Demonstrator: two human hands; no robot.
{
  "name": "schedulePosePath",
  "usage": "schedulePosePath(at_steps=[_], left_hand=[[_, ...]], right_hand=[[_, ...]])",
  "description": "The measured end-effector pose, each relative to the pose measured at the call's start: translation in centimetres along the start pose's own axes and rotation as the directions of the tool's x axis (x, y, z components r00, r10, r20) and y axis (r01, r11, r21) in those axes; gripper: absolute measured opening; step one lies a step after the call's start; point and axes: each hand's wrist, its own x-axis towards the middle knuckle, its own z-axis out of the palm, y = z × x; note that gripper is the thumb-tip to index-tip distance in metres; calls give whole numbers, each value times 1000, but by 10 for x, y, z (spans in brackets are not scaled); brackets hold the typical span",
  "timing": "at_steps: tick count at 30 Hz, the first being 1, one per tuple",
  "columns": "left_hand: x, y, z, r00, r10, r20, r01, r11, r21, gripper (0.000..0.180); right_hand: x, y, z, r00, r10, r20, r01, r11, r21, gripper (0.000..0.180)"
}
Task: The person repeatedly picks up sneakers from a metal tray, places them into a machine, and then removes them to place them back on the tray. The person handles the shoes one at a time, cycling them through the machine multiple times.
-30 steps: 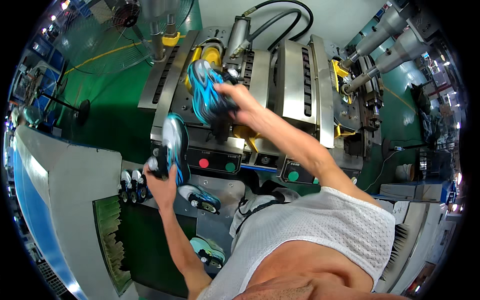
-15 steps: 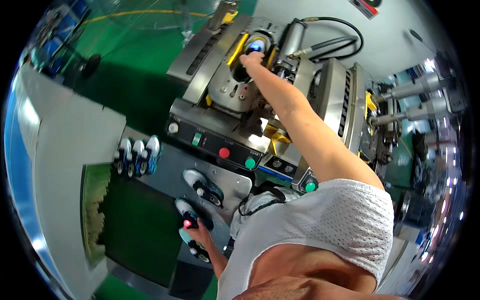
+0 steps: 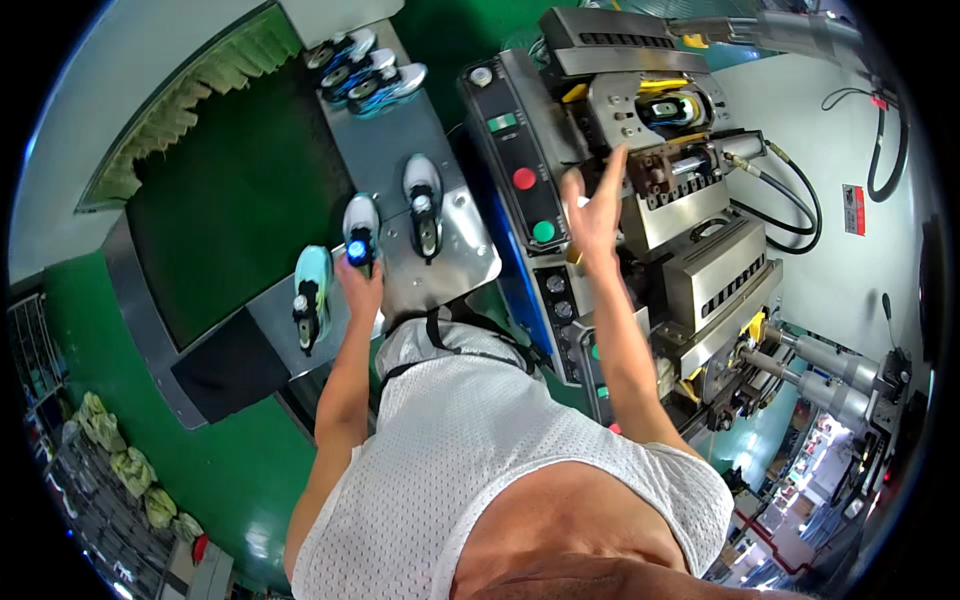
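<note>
My left hand (image 3: pixel 361 284) grips the collar end of a white and dark sneaker (image 3: pixel 362 215) resting on the metal shelf. A blue light glows at the shoe's opening beside my fingers. My right hand (image 3: pixel 597 215) is in the air before the press machine (image 3: pixel 612 108), thumb and fingers apart, holding nothing. Beyond it, another sneaker (image 3: pixel 672 110) sits inside the machine's clamp. On the shelf, a white and black sneaker (image 3: pixel 424 190) lies to the right of the held one and a mint-coloured sneaker (image 3: pixel 312 285) to its left.
Several sneakers (image 3: pixel 385 88) stand at the shelf's far end. A dark green conveyor belt (image 3: pixel 240 190) runs under a fringed curtain (image 3: pixel 200 95) at left. The control panel (image 3: pixel 515 150) carries red and green buttons. Hydraulic hoses (image 3: pixel 790 185) curve at right.
My view has swung toward the right. My right hand has let go of the shoe in the machine and drawn back. The glow by my left hand went from red to blue.
</note>
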Motion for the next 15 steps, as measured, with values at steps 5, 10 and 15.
schedulePosePath(at_steps=[5,10,15], left_hand=[[5,6,-7,984,-125,125,129,991,-27,74],[13,-14,-16,962,-119,245,169,966,-195,76],[53,-19,-59,856,-274,439,450,813,-370,74]], right_hand=[[-107,60,70,882,62,467,215,829,-516,91],[-93,-19,116,902,14,432,67,983,-172,100],[-118,-42,237,744,470,476,-474,872,-120,81]])
